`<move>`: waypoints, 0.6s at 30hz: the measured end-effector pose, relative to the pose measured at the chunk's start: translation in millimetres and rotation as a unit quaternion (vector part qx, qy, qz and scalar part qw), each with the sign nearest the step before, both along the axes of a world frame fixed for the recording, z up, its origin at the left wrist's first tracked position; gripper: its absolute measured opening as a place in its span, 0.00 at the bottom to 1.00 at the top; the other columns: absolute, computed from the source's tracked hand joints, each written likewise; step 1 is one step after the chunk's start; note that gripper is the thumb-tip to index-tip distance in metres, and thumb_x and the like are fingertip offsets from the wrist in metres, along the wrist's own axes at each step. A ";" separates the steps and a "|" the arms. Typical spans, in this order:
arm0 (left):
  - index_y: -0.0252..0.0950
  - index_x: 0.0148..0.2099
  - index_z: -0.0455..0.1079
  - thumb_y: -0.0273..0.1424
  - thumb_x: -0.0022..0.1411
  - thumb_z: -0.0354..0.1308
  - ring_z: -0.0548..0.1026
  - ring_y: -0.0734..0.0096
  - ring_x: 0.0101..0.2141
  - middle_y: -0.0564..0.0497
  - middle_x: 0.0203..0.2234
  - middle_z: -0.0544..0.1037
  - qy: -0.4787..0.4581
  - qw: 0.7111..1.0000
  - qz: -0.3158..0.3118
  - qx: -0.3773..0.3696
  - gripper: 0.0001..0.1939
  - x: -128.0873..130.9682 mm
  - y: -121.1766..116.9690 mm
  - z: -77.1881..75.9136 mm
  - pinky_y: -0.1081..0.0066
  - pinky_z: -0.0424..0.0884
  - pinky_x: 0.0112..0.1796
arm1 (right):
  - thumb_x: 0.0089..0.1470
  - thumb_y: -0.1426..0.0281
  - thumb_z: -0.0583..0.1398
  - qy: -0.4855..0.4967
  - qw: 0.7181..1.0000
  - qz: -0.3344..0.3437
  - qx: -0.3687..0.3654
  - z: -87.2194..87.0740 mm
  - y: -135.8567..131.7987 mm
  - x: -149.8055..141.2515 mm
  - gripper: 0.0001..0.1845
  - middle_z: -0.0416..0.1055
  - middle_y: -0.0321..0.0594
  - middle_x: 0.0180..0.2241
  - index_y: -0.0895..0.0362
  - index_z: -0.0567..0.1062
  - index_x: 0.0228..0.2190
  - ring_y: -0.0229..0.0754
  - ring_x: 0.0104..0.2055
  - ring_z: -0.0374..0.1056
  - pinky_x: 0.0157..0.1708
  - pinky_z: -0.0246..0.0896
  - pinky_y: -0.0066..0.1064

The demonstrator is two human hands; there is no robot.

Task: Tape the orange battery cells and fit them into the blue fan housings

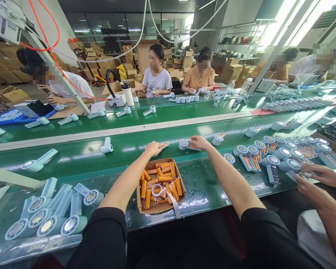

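My left hand [152, 149] is closed, reaching over the green conveyor belt. From its fingers sticks out a pale handle piece with an orange battery [164, 145]; the rest is hidden by the hand. To the right, my right hand [200, 143] pinches the handle end of a light-blue handheld fan [183, 144], whose open handle shows an orange battery. Nearer to me, between my forearms, stands a cardboard box [139, 204] full of orange batteries [165, 178]. A white tape roll [157, 190] lies on top of them.
Several fans without visible batteries [70, 225] lie at the left. At the right, many fans with orange batteries [252, 150] crowd the bench beside a co-worker's hands [315, 183]. Other people sit across a second belt [109, 125], which carries more fans.
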State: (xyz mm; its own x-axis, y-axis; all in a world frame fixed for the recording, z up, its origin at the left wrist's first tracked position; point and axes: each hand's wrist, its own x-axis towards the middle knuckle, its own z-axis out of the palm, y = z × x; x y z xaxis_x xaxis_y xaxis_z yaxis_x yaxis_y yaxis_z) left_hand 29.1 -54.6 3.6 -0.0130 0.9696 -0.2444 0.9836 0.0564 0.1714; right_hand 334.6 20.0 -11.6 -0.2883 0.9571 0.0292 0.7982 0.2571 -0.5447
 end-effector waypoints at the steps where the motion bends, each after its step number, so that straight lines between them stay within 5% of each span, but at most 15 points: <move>1: 0.37 0.56 0.77 0.42 0.68 0.60 0.78 0.49 0.55 0.38 0.56 0.78 -0.003 1.000 -0.002 0.008 0.20 1.8 -2.1 3.2 0.62 0.74 0.51 | 0.62 0.68 0.64 -0.007 1.000 0.013 -0.023 -1.8 3.8 3.1 0.16 0.84 0.49 0.41 0.60 0.82 0.49 0.49 0.41 0.77 0.44 0.70 0.35; 7: 0.40 0.67 0.68 0.41 0.71 0.56 0.70 0.52 0.62 0.42 0.62 0.74 -0.056 0.990 -0.084 0.099 0.26 10.3 -62.9 19.1 0.59 0.67 0.61 | 0.64 0.64 0.63 -0.058 0.995 0.037 -0.069 -15.7 4.8 5.4 0.15 0.84 0.46 0.38 0.59 0.82 0.47 0.48 0.38 0.76 0.35 0.65 0.31; 12: 0.40 0.44 0.79 0.40 0.71 0.58 0.79 0.61 0.45 0.48 0.43 0.82 -0.107 0.960 -0.255 0.044 0.12 2.5 -137.7 25.8 0.66 0.72 0.47 | 0.61 0.61 0.66 -0.097 0.993 -0.008 -0.065 -9.7 6.2 6.5 0.18 0.82 0.49 0.46 0.56 0.81 0.50 0.53 0.48 0.75 0.43 0.66 0.34; 15: 0.39 0.36 0.78 0.40 0.66 0.64 0.79 0.62 0.41 0.50 0.37 0.81 -0.060 0.958 -0.280 -0.014 0.10 -9.7 -165.1 26.1 0.67 0.70 0.40 | 0.58 0.61 0.69 -0.110 0.992 -0.053 -0.045 5.3 0.4 7.1 0.25 0.78 0.54 0.52 0.56 0.78 0.54 0.59 0.56 0.71 0.51 0.66 0.41; 18: 0.40 0.38 0.81 0.40 0.59 0.72 0.78 0.59 0.43 0.49 0.39 0.79 -0.020 0.963 -0.270 -0.002 0.10 -17.7 -190.7 13.8 0.66 0.72 0.41 | 0.59 0.59 0.68 -0.095 0.992 -0.086 0.018 19.4 -35.1 1.6 0.32 0.70 0.58 0.62 0.55 0.73 0.62 0.64 0.66 0.61 0.58 0.62 0.50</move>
